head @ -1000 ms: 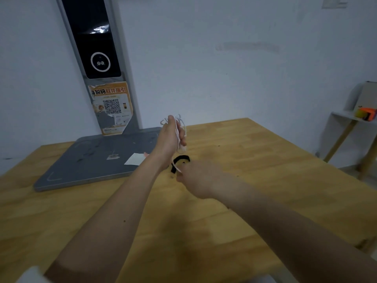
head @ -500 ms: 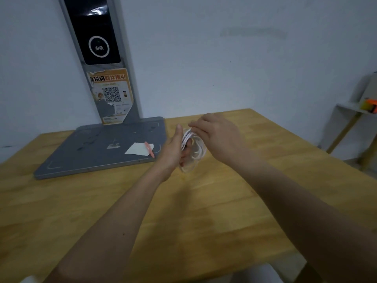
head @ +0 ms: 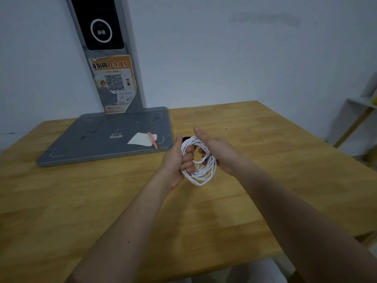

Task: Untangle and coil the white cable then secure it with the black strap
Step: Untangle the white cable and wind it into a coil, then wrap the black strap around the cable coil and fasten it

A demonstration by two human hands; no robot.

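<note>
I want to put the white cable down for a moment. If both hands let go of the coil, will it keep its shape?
Probably not. The white cable is thin, and its loops already lie uneven and spread where no hand grips them, so it looks floppy and springy. Only the left hand and right hand bunch it; no strap is seen around it.

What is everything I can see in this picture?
Cable: one, white, coiled in loops, held above the table between both hands.
Strap: one, black, only a sliver shows behind the coil.
Table: one, wooden, under everything.
Stand: one, grey, flat base on the table's far left, upright post with a dark screen.
Poster: one, orange with a QR code, on the post.
Paper: one, white, on the base.
Pen: one, orange, across the paper.
Left hand: grips the coil's left side.
Right hand: holds the coil's right side.
</note>
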